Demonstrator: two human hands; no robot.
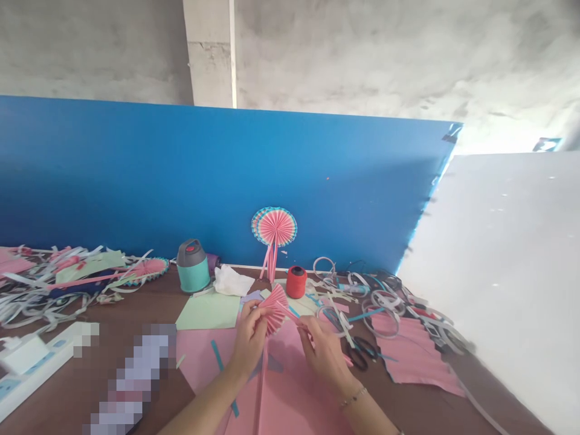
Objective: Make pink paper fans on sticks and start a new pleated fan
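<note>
My left hand (252, 335) pinches a pink pleated paper fan (277, 295) at its left side, the folds spread out. My right hand (321, 345) is closed on a narrow pink paper strip (288, 310) that runs across the fan's middle. A long pink strip (263, 386) hangs below the fan toward me. Pink paper sheets (294, 402) lie under both hands. Just beyond the fan stands a red spool of thread (296, 283). Black-handled scissors (362, 353) rest to the right of my right hand.
A round pink-and-blue paper fan (274, 226) leans on the blue panel (136, 175). A teal-and-grey container (193, 266) stands at the back. Paper scraps (40, 296) pile up on the left, and curled strips (383, 308) on the right. A white power strip (45, 362) lies front left.
</note>
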